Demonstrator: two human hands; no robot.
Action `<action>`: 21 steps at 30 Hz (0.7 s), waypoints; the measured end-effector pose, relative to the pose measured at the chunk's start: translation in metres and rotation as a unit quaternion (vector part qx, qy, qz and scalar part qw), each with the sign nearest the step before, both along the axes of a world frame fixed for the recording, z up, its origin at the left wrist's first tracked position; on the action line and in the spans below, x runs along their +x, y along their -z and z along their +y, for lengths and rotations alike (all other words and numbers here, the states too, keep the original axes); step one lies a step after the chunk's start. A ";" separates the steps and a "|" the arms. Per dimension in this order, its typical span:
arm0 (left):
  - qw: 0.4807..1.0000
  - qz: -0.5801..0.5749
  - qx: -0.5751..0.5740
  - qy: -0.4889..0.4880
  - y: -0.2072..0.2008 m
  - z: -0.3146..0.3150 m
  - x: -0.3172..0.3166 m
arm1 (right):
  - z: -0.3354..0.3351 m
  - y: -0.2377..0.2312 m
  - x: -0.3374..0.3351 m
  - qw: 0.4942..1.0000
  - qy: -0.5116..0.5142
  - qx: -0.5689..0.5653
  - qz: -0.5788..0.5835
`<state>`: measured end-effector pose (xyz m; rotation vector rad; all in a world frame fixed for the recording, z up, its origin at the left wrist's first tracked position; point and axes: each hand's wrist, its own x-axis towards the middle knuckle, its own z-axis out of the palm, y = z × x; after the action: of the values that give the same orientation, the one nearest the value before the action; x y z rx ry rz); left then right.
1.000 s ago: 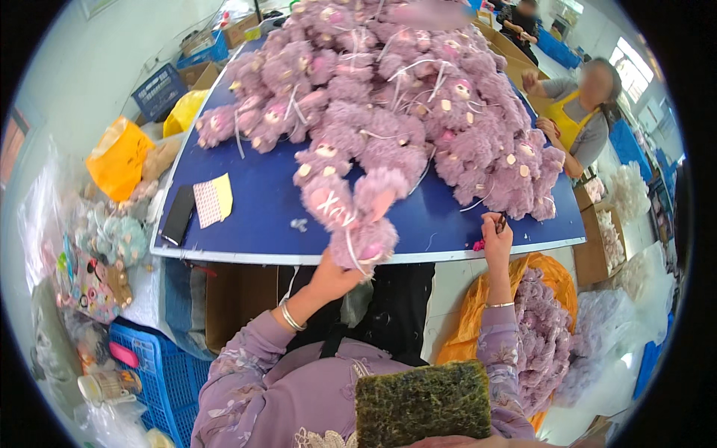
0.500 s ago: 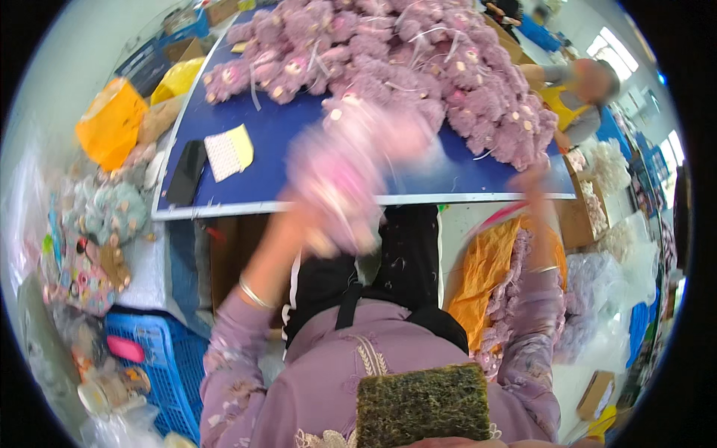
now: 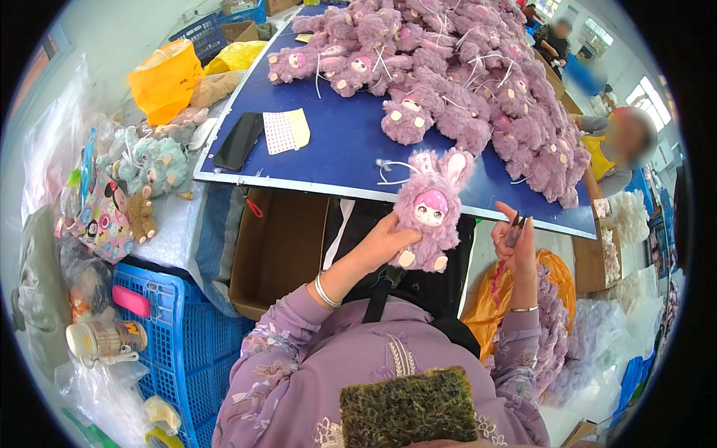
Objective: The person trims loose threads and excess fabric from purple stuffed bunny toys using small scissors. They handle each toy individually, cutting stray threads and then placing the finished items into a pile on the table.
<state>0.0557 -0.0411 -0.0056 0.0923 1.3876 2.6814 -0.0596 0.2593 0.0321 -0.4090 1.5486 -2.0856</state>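
Note:
My left hand is closed round the side of a purple plush bunny with a pink-haired doll face, long ears and pale feet. Held upright at the table's front edge, the bunny faces up toward me. A white plastic loop sticks out beside its head. In my right hand, apart from the toy on its right, is a pair of small dark thread snips. Below that hand hangs a pink strand. Across the blue table lies a big pile of similar purple plush toys, many with white loops.
A black phone and a sticker sheet lie on the table's left. Beneath stands a cardboard box. A blue crate is at my left; an orange bag of purple plush at my right. Another person's sleeve shows beyond.
The blurred plush in my left hand has moved right relative to my body and now stands steady, face up. My right hand has come closer in, its snips now distinct. The view has shifted.

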 end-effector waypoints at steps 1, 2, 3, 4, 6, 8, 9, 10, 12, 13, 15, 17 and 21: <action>1.000 -0.002 0.004 0.001 0.002 0.002 0.000 | -0.004 0.003 0.003 1.000 -0.011 0.008 0.004; 1.000 -0.007 0.003 0.000 0.002 0.004 0.001 | -0.008 0.004 0.006 1.000 -0.020 0.018 0.008; 1.000 -0.011 0.001 0.000 0.002 0.005 0.002 | -0.012 0.006 0.010 0.999 -0.029 0.027 0.012; 1.000 -0.015 -0.001 -0.001 0.002 0.007 0.003 | -0.017 0.006 0.016 0.999 -0.046 0.006 0.022; 1.000 -0.014 0.002 -0.005 0.002 0.009 0.004 | -0.022 0.007 0.021 0.998 -0.062 0.010 0.022; 1.000 -0.002 0.018 -0.021 0.004 0.015 0.005 | -0.027 0.011 0.024 0.996 -0.082 0.008 0.019; 0.999 0.000 0.016 -0.028 0.005 0.018 0.005 | -0.030 0.011 0.026 0.996 -0.087 0.017 0.032; 0.999 0.001 0.014 -0.034 0.006 0.021 0.006 | -0.034 0.011 0.029 0.994 -0.093 0.027 0.045; 0.999 -0.008 -0.004 -0.039 0.008 0.026 0.006 | -0.043 0.009 0.039 0.993 -0.084 0.056 0.068; 0.999 -0.005 -0.008 -0.038 0.008 0.028 0.006 | -0.050 0.008 0.046 0.997 -0.047 0.032 0.047; 0.999 0.005 -0.016 -0.031 0.007 0.034 0.005 | -0.063 -0.002 0.057 0.979 0.027 0.175 0.101; 0.998 -0.026 -0.039 -0.031 0.013 0.041 0.006 | -0.080 0.004 0.064 0.967 0.068 0.187 0.160; 0.997 -0.048 -0.054 -0.011 0.016 0.038 0.009 | -0.095 -0.002 0.073 0.969 0.102 0.157 0.161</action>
<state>0.0652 -0.0030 -0.0213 -0.0595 1.5080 2.5842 0.0135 0.1644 0.0340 -0.5078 2.1541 -1.9390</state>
